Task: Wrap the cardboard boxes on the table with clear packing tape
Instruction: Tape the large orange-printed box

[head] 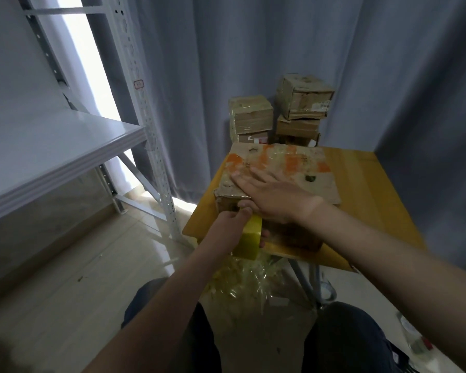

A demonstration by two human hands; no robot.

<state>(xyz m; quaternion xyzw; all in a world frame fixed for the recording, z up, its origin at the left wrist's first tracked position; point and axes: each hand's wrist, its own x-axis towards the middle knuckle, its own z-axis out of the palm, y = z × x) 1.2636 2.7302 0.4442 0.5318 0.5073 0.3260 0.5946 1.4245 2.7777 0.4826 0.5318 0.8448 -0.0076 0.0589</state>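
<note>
Grey curtains (253, 63) hung behind the wooden table (374, 197). The cardboard box (293, 168) sat on it, the right hand (275, 195) flat on top, fingers straight. The left hand (232, 219) gripped the yellow tape roll (249, 240) at its near side

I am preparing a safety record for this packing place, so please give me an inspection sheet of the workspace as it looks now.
Surface: wooden table, partly covered.
Job's things: cardboard box with orange marks lies on the table; yellow tape roll at its near side; stacked boxes behind.
Clutter: crumpled clear film on the floor below the table edge.
Grippers: left hand grips the tape roll; right hand presses flat on the box top.
Cables: nothing seen.
Surroundings: metal shelf at left, grey curtain behind.
</note>
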